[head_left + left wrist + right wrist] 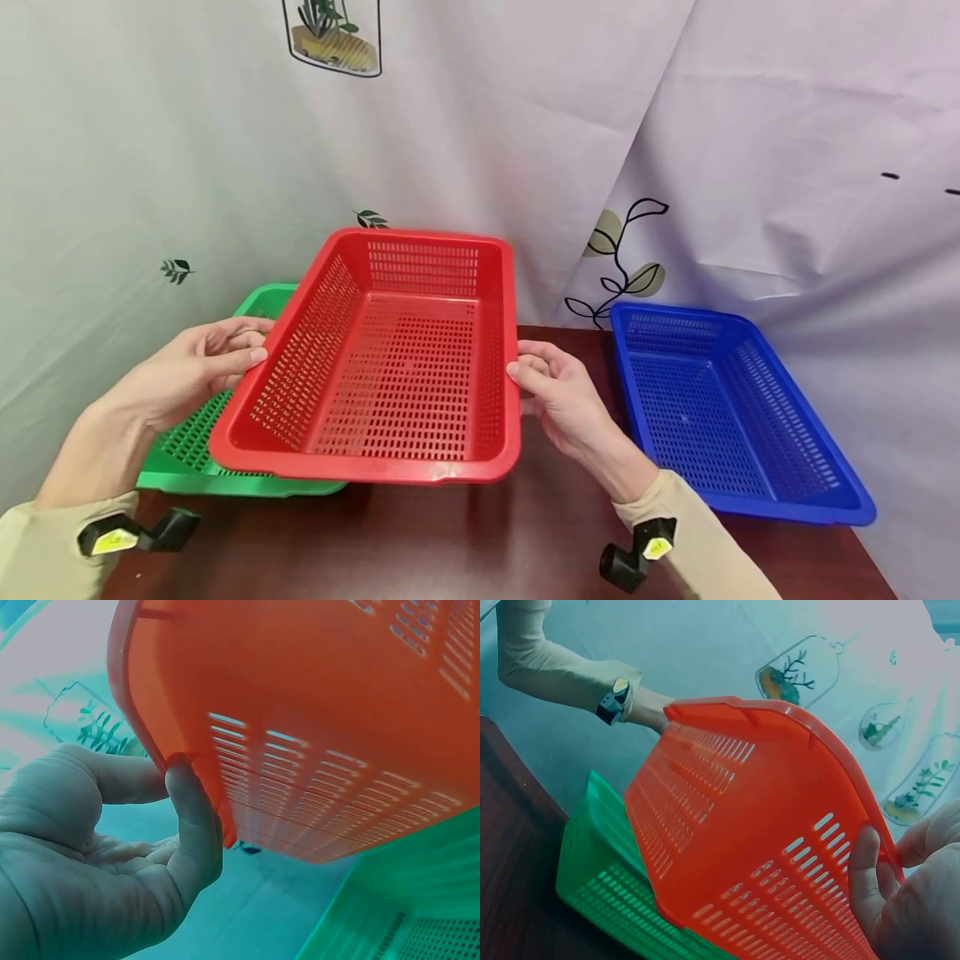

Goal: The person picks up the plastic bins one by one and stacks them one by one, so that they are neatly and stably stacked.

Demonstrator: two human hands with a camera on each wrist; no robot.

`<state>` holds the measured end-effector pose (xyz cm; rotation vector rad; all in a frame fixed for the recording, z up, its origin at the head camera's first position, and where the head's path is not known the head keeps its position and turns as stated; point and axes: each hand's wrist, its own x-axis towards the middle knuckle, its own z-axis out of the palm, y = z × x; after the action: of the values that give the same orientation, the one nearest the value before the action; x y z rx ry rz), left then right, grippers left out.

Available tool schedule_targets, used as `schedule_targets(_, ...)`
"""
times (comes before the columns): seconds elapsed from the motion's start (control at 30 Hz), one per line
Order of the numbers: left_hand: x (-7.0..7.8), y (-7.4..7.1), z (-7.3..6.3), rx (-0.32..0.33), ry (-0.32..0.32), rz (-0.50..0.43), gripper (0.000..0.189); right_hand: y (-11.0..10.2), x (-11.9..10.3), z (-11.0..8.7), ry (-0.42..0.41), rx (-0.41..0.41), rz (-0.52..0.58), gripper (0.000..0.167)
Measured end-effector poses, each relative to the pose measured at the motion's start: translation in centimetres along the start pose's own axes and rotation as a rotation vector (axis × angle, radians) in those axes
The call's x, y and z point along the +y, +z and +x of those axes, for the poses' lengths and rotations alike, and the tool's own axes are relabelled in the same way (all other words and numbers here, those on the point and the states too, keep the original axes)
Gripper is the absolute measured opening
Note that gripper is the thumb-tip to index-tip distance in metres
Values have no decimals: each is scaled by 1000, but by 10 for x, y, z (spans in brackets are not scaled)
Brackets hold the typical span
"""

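Red basket [408, 375], just one, is held up over the table [420, 550] by two hands, the left hand [187, 367] pinching its left rim between thumb and fingers, the right hand [558, 396] pinching its right rim likewise. Two black devices [637, 552] sit at the wrists, one on each sleeve [678, 500]. Of two other baskets, one green basket [202, 482] lies left, partly hidden behind the red, and one blue basket [693, 417] stands right, before one printed cloth [480, 125] at the far side.

Printed cloth [510, 125] hangs behind the brown table [420, 550], green basket [217, 483] and blue basket [795, 511].
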<state>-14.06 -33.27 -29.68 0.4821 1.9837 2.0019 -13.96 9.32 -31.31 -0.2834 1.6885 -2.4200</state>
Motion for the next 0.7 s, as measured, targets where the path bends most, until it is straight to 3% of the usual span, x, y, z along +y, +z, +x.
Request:
schedule_targets(0.23,-1,-17,-7,31,-20,8,35,16,8,6,3,-21,12,32)
schedule_targets(0.43,1,-29,-14,-8,-37,-13,36,26,13,9,15,-34,27,33)
schedule_targets(0.7,-1,-43,-23,20,-60,-15,40,42,21,14,12,-58,41,32)
